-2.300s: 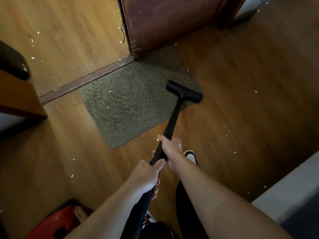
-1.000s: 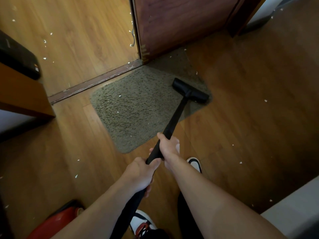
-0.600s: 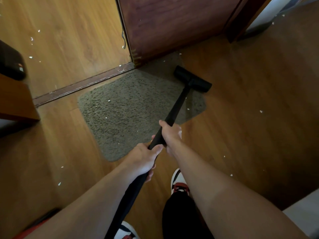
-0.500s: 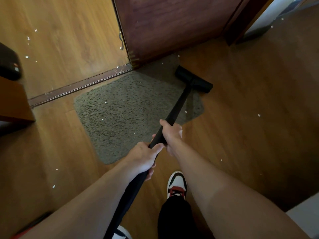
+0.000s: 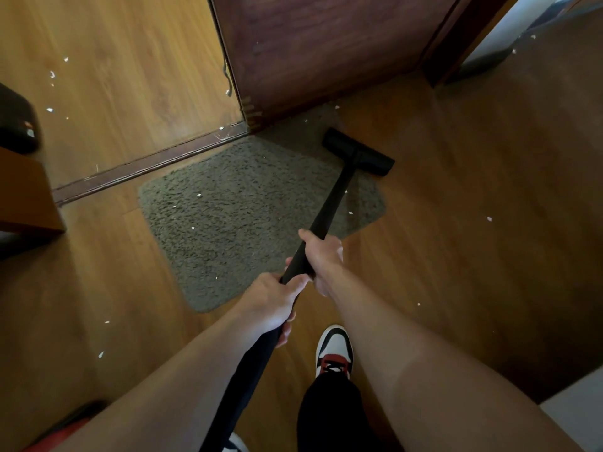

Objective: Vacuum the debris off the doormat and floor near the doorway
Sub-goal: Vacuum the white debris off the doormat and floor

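Observation:
A grey-green shaggy doormat lies on the wooden floor in front of a door threshold. Small white scraps dot the doormat and the floor on both sides. A black vacuum wand runs from my hands to its black floor head, which sits at the doormat's far right corner by the door. My right hand grips the wand higher up. My left hand grips it just below.
A dark red-brown open door stands behind the mat. A wooden furniture corner juts in at left, with a dark object beyond it. My shoe stands near the mat. A red vacuum body shows at bottom left.
The floor head has slid from the mat's right middle up to its far right corner by the door. My foot stepped forward. Both hands kept their grip on the wand.

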The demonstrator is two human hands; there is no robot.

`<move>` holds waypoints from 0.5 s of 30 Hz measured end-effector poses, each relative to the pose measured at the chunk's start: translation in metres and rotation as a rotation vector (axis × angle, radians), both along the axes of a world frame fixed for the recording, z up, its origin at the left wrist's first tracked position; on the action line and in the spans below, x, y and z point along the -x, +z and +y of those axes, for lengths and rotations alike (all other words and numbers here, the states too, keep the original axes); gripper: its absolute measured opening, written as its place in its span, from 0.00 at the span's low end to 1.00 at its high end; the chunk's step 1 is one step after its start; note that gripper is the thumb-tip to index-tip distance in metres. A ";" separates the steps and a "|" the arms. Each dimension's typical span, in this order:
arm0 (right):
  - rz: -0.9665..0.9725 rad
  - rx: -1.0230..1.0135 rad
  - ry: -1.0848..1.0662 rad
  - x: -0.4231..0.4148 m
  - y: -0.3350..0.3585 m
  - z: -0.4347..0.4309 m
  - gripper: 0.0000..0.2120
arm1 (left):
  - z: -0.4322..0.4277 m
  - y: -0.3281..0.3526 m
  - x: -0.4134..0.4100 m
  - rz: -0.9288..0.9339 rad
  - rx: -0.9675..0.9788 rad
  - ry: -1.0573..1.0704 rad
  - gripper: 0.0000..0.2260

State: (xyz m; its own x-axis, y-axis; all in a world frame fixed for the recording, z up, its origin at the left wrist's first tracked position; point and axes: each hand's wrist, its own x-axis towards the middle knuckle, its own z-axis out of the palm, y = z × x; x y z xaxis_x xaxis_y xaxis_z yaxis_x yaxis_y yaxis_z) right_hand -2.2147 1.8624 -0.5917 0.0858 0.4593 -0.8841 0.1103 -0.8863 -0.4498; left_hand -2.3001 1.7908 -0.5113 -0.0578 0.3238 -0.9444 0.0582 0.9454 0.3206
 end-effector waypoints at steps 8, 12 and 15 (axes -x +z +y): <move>-0.004 0.037 0.030 0.017 0.013 -0.052 0.14 | -0.051 0.017 0.021 0.000 -0.003 -0.024 0.17; 0.003 0.043 0.011 0.020 0.012 -0.070 0.18 | -0.067 0.021 0.024 -0.014 0.008 -0.017 0.13; -0.017 0.025 0.011 0.016 0.013 -0.068 0.19 | -0.065 0.023 0.021 -0.017 0.007 -0.021 0.12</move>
